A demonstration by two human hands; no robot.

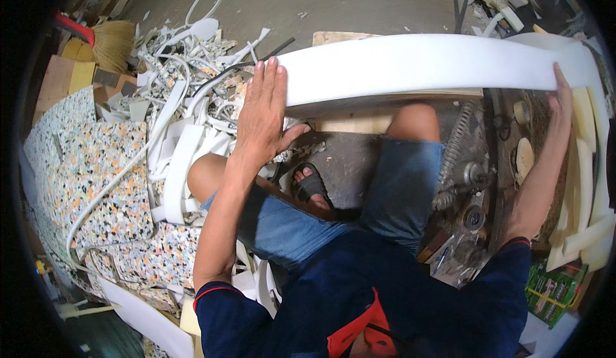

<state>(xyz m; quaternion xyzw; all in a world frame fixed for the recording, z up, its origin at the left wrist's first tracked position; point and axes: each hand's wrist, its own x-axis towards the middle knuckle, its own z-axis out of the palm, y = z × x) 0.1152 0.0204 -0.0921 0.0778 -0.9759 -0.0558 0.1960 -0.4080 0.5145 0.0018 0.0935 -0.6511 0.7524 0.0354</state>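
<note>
Foam strip (417, 62) looks light, soft, easily dented; flat palms at both ends should suit. Left hand (262, 117), fingers straight, unclenched, touches its left end; right hand (561, 98) meets the right, grip unclear.

White strip (417, 62); multicoloured speckled sheet (106, 178)

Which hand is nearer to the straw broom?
Left. The left hand is at the left end of the white foam strip, below and right of the straw broom; the right hand is at the opposite end, farther away.
</note>
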